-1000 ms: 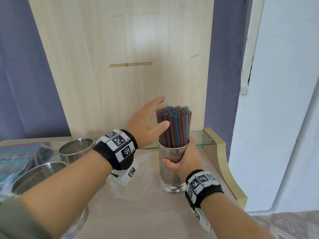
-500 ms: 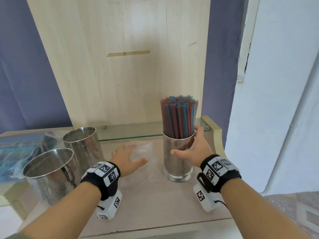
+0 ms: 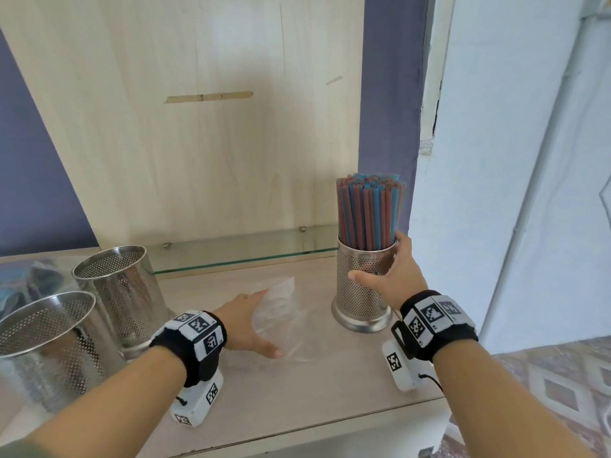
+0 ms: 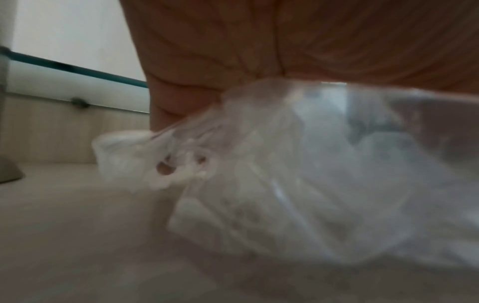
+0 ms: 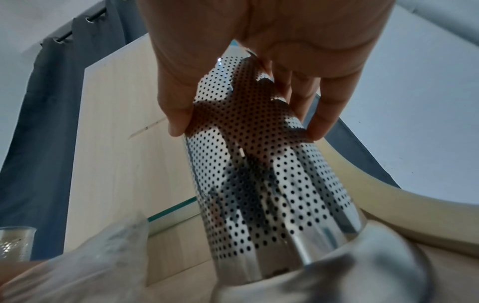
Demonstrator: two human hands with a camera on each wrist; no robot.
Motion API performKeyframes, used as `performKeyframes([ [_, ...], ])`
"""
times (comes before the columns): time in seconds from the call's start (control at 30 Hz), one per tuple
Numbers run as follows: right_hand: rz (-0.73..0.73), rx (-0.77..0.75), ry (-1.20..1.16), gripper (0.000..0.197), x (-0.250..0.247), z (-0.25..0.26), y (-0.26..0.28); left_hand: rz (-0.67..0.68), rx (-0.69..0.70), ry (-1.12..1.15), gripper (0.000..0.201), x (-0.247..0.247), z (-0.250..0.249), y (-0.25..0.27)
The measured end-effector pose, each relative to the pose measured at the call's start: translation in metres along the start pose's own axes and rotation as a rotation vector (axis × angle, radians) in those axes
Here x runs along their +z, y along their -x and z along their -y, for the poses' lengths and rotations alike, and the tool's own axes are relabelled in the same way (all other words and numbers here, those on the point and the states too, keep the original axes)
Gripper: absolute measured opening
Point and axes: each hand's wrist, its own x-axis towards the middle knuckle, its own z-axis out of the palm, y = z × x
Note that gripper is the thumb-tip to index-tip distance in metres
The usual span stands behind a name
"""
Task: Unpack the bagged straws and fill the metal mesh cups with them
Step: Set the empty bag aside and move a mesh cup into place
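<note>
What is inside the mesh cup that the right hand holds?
The mesh cup is packed with upright red and blue straws, their tops rising well above its rim. Their lower ends are hidden by the perforated wall and the right hand gripping it.

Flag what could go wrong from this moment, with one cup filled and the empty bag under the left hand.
1. The filled mesh cup stands near the table's right edge, held only by the right hand; a nudge might tip the tall straws.
2. The left hand lies on the clear bag; sweeping it aside could brush the two empty cups close by on the left.
</note>
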Motion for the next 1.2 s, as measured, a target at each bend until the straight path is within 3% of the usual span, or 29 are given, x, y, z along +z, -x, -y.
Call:
performKeyframes([
  [0.17,-0.008,0.047,0.044,0.117,0.004,0.007,0.006,-0.025,0.044,-0.048,0.151,-0.001,-0.026,-0.011],
  [0.23,-0.138,0.061,0.185,0.120,0.007,0.020,0.019,-0.077,0.039,-0.043,0.153,-0.005,-0.033,-0.010],
  [0.27,-0.245,0.022,0.257,0.115,0.010,0.030,0.029,-0.114,0.037,-0.025,0.147,-0.007,-0.035,-0.007],
  [0.33,-0.398,-0.257,0.296,0.094,0.018,0.055,0.055,-0.223,0.045,0.018,0.125,-0.012,-0.035,0.006],
  [0.37,-0.373,-0.414,0.285,0.082,0.024,0.070,0.067,-0.301,0.058,0.032,0.113,-0.013,-0.032,0.015],
  [0.43,-0.095,-0.581,0.345,0.069,0.039,0.085,0.081,-0.485,0.093,0.083,0.091,-0.017,-0.026,0.040],
  [0.53,0.403,-0.441,0.677,0.082,0.068,0.089,0.076,-0.680,0.109,0.136,0.071,-0.025,-0.013,0.080],
  [0.63,0.617,-0.246,1.035,0.108,0.093,0.082,0.062,-0.785,0.102,0.075,0.071,-0.038,0.001,0.114],
  [0.77,0.741,-0.165,1.090,0.105,0.119,0.073,0.050,-0.878,0.055,0.033,0.078,-0.051,0.022,0.151],
  [0.83,0.748,-0.177,1.082,0.093,0.127,0.073,0.046,-0.925,-0.050,-0.010,0.079,-0.054,0.032,0.165],
  [1.0,0.460,-0.354,1.094,0.064,0.127,0.084,0.048,-0.829,-0.493,-0.108,0.067,-0.049,0.055,0.183],
  [1.07,0.429,-0.401,1.067,0.054,0.122,0.090,0.053,-0.818,-0.606,-0.066,0.072,-0.044,0.065,0.186],
  [1.2,0.706,-0.298,0.975,0.046,0.123,0.091,0.067,-0.885,-0.667,0.015,0.082,-0.038,0.073,0.184],
])
